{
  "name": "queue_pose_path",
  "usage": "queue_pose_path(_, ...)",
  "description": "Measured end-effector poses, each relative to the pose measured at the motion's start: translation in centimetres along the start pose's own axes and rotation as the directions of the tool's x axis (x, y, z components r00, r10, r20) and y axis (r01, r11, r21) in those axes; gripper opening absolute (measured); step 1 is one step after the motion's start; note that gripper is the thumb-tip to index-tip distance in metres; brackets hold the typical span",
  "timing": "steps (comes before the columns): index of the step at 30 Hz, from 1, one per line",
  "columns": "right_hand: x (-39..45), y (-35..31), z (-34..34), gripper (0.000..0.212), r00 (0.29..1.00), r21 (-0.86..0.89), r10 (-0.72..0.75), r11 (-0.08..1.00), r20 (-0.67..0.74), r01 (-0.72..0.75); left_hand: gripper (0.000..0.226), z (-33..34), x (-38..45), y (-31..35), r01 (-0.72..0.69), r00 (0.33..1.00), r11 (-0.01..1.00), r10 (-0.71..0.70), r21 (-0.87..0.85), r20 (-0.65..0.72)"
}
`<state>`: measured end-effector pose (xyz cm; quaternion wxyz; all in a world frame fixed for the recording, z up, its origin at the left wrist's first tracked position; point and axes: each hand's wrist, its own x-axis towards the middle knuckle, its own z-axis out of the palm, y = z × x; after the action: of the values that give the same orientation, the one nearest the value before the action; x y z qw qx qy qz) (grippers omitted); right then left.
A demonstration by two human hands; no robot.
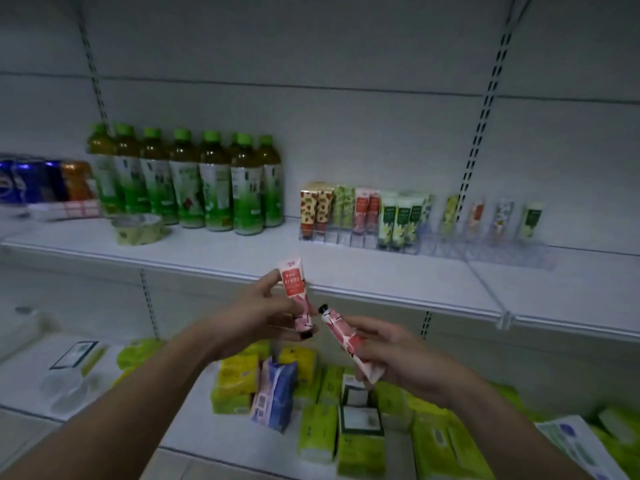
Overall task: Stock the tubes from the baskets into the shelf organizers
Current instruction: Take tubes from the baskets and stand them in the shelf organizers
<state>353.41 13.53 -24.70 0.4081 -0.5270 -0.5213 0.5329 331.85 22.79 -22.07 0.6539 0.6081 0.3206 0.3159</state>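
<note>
Tubes in both hands — left hand point(258, 315) grips one pink tube point(295, 295) upright, right hand point(388, 351) grips another point(341, 336) tilted — before the shelf point(398, 282).

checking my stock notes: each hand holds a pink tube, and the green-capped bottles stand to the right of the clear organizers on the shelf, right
Not quite. The head view shows the green-capped bottles standing to the left of the clear organizers, not the right. The rest holds: the left hand and the right hand each hold a pink tube.
</note>
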Motion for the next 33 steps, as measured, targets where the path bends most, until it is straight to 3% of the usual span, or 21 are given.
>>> queue_pose_path(4, -0.8, -4.9, -2.1, 0.029, 0.989, -0.155, -0.119, 0.982, -0.09, 0.104, 0.018, 0.0, 1.3, 4.8, -0.077, 0.997, 0.993, 0.077, 0.087, -0.002)
queue_pose_path(8, -0.2, -9.3, -5.3, 0.02, 0.921, -0.235, -0.242, 0.956, -0.305, 0.173, 0.035, 0.0, 3.1, 9.5, -0.202, 0.977, 0.945, 0.211, 0.258, -0.009)
queue_pose_path(11, 1.3, -12.2, -7.8, 0.022, 0.85, -0.217, -0.303, 0.949, -0.43, 0.228, 0.051, 0.2, 5.2, 13.0, -0.253, 0.965, 0.929, 0.263, 0.268, 0.0)
queue_pose_path(14, 3.6, -15.1, -10.1, 0.016, 0.785, -0.264, -0.384, 0.921, -0.486, 0.287, 0.048, 0.5, 7.9, 15.7, -0.288, 0.954, 0.912, 0.3, 0.292, 0.004)
queue_pose_path(18, 7.1, -18.4, -12.5, 0.022, 0.782, -0.331, -0.416, 0.9, -0.464, 0.283, 0.027, 0.4, 12.1, 17.8, -0.289, 0.949, 0.887, 0.315, 0.359, -0.013)
queue_pose_path(21, 9.9, -20.1, -13.7, 0.018, 0.794, -0.47, -0.444, 0.852, -0.415, 0.231, 0.025, 0.1, 15.8, 18.4, -0.292, 0.943, 0.855, 0.331, 0.428, -0.019)
queue_pose_path(26, 14.7, -21.5, -14.8, 0.009, 0.789, -0.655, -0.512, 0.731, -0.34, 0.192, 0.027, -0.4, 21.0, 18.1, -0.295, 0.943, 0.806, 0.332, 0.513, 0.022)
queue_pose_path(33, 18.8, -21.8, -16.5, 0.003, 0.797, -0.868, -0.532, 0.497, -0.286, 0.02, 0.019, -0.5, 25.4, 17.2, -0.266, 0.957, 0.757, 0.283, 0.597, 0.068)
